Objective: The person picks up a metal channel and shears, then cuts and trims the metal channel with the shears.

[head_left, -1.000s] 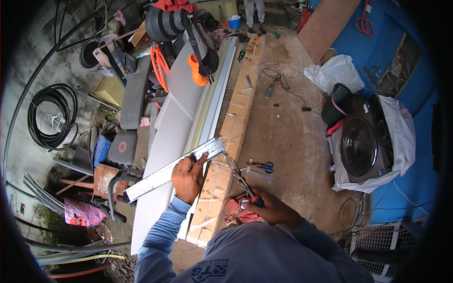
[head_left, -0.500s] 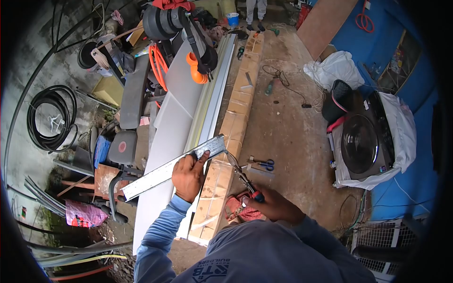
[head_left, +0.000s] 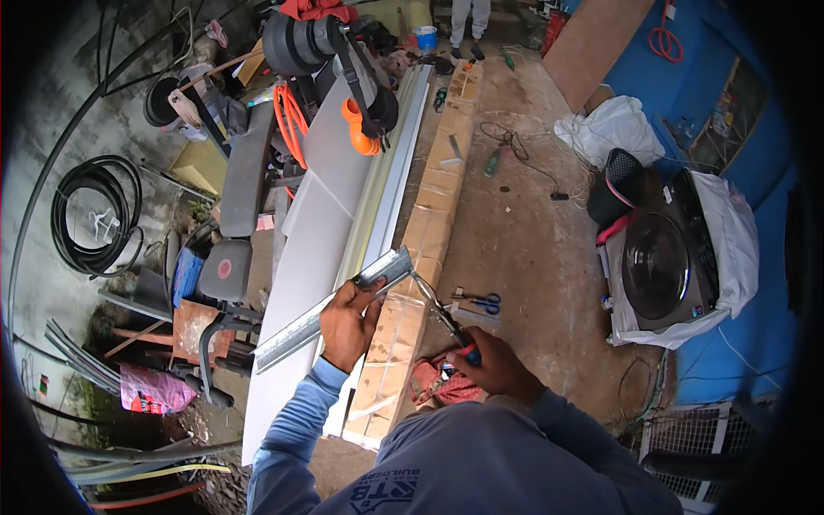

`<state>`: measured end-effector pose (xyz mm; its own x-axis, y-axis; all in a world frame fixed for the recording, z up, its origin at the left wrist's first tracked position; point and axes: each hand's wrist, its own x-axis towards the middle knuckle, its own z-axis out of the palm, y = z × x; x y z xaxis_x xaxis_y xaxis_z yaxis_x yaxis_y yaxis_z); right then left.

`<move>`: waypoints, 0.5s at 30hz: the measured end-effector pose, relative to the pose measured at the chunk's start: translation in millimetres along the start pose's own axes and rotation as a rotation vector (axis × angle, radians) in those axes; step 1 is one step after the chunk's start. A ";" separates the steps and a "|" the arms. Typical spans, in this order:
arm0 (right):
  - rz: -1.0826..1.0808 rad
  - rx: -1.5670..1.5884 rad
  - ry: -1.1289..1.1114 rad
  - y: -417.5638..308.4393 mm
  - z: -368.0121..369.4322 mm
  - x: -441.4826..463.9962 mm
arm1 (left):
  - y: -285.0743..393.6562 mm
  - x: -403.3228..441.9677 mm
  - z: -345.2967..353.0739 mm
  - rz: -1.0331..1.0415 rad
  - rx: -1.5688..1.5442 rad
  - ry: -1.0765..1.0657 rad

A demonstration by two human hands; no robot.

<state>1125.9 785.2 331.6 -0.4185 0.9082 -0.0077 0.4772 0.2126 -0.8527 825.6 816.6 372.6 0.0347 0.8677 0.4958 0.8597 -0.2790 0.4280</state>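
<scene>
My left hand [head_left: 346, 328] is closed around a silver metal channel [head_left: 294, 336], which slants above the long cardboard-wrapped bundle [head_left: 436, 199]. My right hand [head_left: 496, 364] grips tin snips [head_left: 443, 314] by their red-and-black handles. The tips of the snips meet the channel's upper right end; whether the blades are closed on the metal is too small to tell. Blue-handled scissors [head_left: 489, 303] lie on the ground beyond my right hand. Below the snips sits a red cloth [head_left: 442, 384], partly hidden by my body.
White sheets [head_left: 311, 232] and long pale profiles [head_left: 390, 189] lie left of the bundle. An orange pipe fitting [head_left: 359, 136] rests on them. To the right stands a dark appliance with a round lid [head_left: 657, 268]. A person's legs [head_left: 469, 24] show at the far end.
The channel has rolled in my left hand so that its folded inner side shows, and its lower end has shifted right. The snips stay at its upper end.
</scene>
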 end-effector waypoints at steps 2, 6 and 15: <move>-0.001 -0.042 -0.043 -1.9 -0.5 -5.0 | 0.2 -1.6 0.4 0.040 0.081 0.005; 0.140 -0.020 -0.179 -19.6 -4.1 -11.6 | 3.5 -2.5 0.8 0.104 0.234 0.007; 0.353 0.240 -0.332 -26.1 -12.1 -1.8 | 9.4 -5.8 0.3 0.183 0.298 -0.002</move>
<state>1123.5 782.4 360.2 -0.5045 0.7387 -0.4470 0.4596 -0.2085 -0.8633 833.6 809.0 373.4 0.2023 0.8153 0.5425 0.9501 -0.2977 0.0931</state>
